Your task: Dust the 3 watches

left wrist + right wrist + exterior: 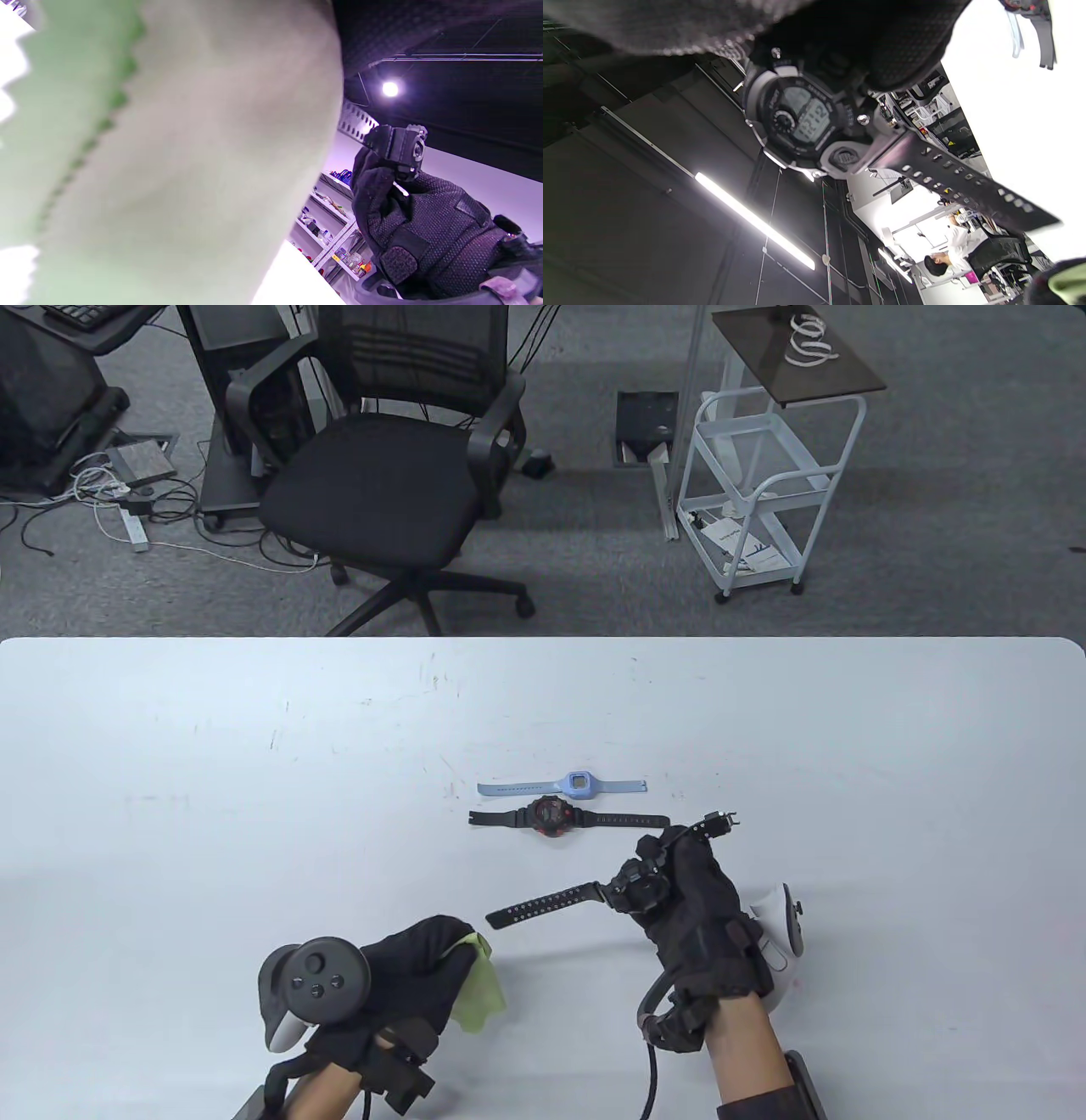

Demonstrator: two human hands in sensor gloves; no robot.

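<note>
My right hand (670,874) grips a black digital watch (632,886) by its case above the table, its perforated strap (543,906) sticking out to the left. The right wrist view shows the watch face (799,116) under my gloved fingers (882,38). My left hand (407,967) holds a yellow-green cloth (482,984) bunched at its fingertips, a short way left of that strap. The cloth (148,161) fills most of the left wrist view. A light blue watch (564,785) and a black-and-red watch (564,818) lie flat side by side at the table's middle.
The white table (212,780) ends at a far edge, behind which stand a black office chair (382,475) and a white trolley (755,492) on grey carpet. In the right wrist view a person (946,254) sits at a desk in the background.
</note>
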